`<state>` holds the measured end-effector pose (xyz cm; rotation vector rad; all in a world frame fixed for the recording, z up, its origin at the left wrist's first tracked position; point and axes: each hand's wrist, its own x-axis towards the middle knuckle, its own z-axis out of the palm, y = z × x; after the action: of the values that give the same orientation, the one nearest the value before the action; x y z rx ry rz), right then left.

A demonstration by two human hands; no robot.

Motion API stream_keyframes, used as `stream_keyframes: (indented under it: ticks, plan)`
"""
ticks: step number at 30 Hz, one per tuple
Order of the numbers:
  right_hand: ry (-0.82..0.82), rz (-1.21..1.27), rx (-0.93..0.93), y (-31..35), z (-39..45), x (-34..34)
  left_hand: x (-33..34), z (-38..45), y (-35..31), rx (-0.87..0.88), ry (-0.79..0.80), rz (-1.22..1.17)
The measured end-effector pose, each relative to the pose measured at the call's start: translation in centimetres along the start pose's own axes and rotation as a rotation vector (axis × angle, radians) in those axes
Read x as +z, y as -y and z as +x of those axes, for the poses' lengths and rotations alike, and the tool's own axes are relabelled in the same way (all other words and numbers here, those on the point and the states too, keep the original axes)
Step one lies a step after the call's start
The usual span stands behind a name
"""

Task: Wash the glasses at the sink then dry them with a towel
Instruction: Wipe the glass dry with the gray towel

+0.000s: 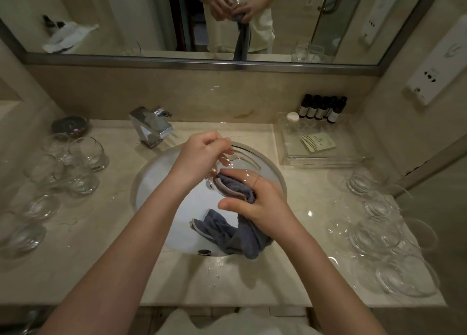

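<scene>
Held over the sink (151,183): a clear glass (236,164), gripped at the rim by the curled fingers of the left hand (199,157), thumb side outside, fingertips seemingly hooked inside the wall. Just beside and below those fingers, the right hand (260,203), fingers closed round a bunched grey towel (235,188) and pressing it against or into the glass; exact depth of the towel inside not clear. Rest of the towel hanging below the right palm, its tail down in the basin. Likely the drying step, with more glasses (75,162) clustered well left of the left hand and another group, rims outward (389,233), well right of the right hand. Risks, as judgement: wet, smooth glass slipping from a rim-only grip and striking the basin; too hard a twist of the towel cracking the thin wall against the fingers; the dangling tail soaking up water from the basin and leaving the glass damp; an elbow swinging wide into the crowded glasses on either side. Writing: small dark bottles (323,109) with pale labels, too small to read; a sachet (318,142) with a logo, unreadable; mirrored shirt print, partly cut off and not legible.
</scene>
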<state>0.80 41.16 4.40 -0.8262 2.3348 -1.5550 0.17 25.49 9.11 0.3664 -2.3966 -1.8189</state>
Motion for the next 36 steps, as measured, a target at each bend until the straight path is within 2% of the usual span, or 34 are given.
stream_keyframes:
  ticks: [3,6,11,13,16,22,25,29,31,36]
  plan:
    - [0.004,-0.045,-0.075,-0.6,0.0,-0.7,-0.2,0.5,0.0,-0.016,0.112,0.026]
    - [-0.086,-0.164,-0.159,-1.2,-0.4,-0.6,-0.3,0.9,0.1,-0.053,0.194,-0.013]
    - [-0.195,-0.386,-0.258,-1.3,-0.7,0.6,0.3,0.9,0.2,-0.029,0.173,-0.055]
    - [-0.117,-0.431,-0.185,-0.9,-0.6,0.2,0.5,0.9,0.5,-0.022,0.129,-0.119]
    - [0.093,-0.437,-0.044,-0.2,-0.5,-1.0,0.4,1.0,1.1,-0.056,0.082,-0.197]
    - [0.444,-0.463,-0.016,0.5,0.2,-3.2,0.6,0.8,2.0,-0.129,0.024,-0.287]
    - [0.453,-0.427,-0.017,0.0,0.3,-3.1,1.2,0.5,2.1,-0.113,-0.002,-0.315]
    - [0.212,-0.284,-0.015,-1.3,-0.3,-1.3,2.3,-0.4,2.8,-0.024,-0.059,-0.296]
    - [0.146,-0.145,-0.015,-1.7,-0.5,-0.6,2.7,-1.0,3.2,0.081,-0.079,-0.233]
    - [0.257,0.431,0.241,-0.9,-0.7,-1.3,2.3,-1.9,5.0,0.585,-0.147,0.043]
